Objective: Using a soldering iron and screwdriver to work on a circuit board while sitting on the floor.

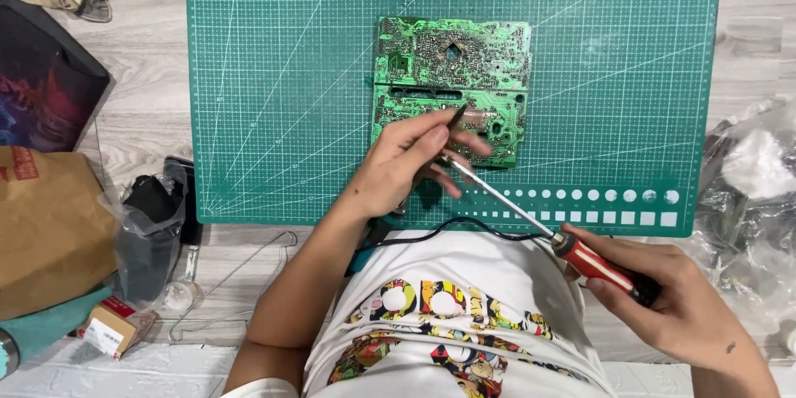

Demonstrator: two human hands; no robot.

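A green mat (274, 75) covers the table (149, 108). A green circuit board (452, 75) lies on it, solder side up, toward 12 o'clock from the person.

The left hand (406, 167) rests over the board's 6 o'clock edge. Its fingers (431, 134) pinch a thin dark tool (458, 114), whose tip touches the board. The right hand (676, 303), at 4 o'clock, is closed around the red handle of a soldering iron (531, 217). The shaft runs toward 10 o'clock and ends just beside the left fingertips.

Risks, as judged:
- Burn: the shaft passes very close to the left fingers; a slip of either hand would cause contact.
- Cord: the black cord (464, 225) lies under the shaft; a lowered iron could scorch it.
- Board: it appears unclamped; tool pressure could shift it and bridge pads.
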